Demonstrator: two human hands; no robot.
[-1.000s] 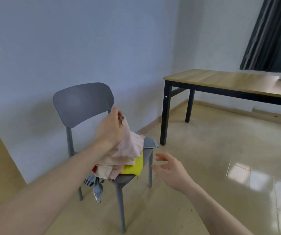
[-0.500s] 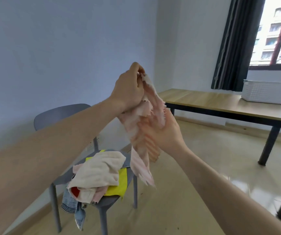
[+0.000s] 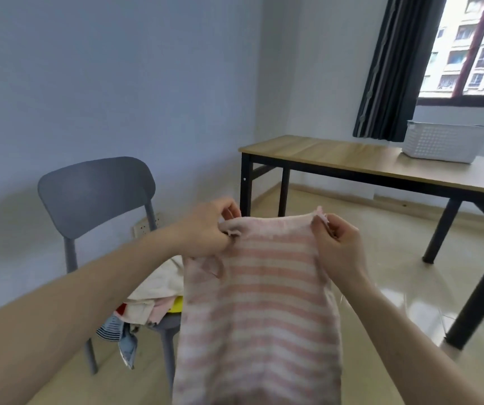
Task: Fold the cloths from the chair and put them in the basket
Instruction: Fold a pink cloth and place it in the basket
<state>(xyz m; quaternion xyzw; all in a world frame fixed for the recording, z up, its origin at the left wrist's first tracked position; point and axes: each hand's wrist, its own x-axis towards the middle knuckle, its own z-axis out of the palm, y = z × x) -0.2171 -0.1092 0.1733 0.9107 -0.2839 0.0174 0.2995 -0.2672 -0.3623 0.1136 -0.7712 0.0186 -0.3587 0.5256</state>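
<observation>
Head view, looking forward and down. Held up in mid-air, in front of the body: a pink-and-white striped cloth (image 3: 259,311), spread flat by its top edge and hanging straight down past the bottom of the frame. Left hand (image 3: 207,229) pinching the top left corner, fingers curled around a small bunch of fabric. Right hand (image 3: 338,247) pinching the top right corner between thumb and curled fingers, a frayed tip of cloth poking up above the grip. Top edge stretched nearly level between the two hands.

Behind and to the left, against the pale wall: a grey chair (image 3: 94,197) with a rounded backrest. On its seat, partly hidden by the held cloth, a pile of remaining cloths (image 3: 153,299): cream on top, pink beneath, a sliver of yellow, a bit of red, and a blue-and-white striped piece drooping over the front left edge of the seat.

To the right, well apart from the chair: a wooden tabletop (image 3: 337,154) on black legs. At its far right end, below the window, a white basket (image 3: 445,141) with perforated walls; contents not visible from this angle. Dark curtain (image 3: 392,68) hanging just beside the window, behind the basket. Glossy tiled floor (image 3: 381,258) under everything.
</observation>
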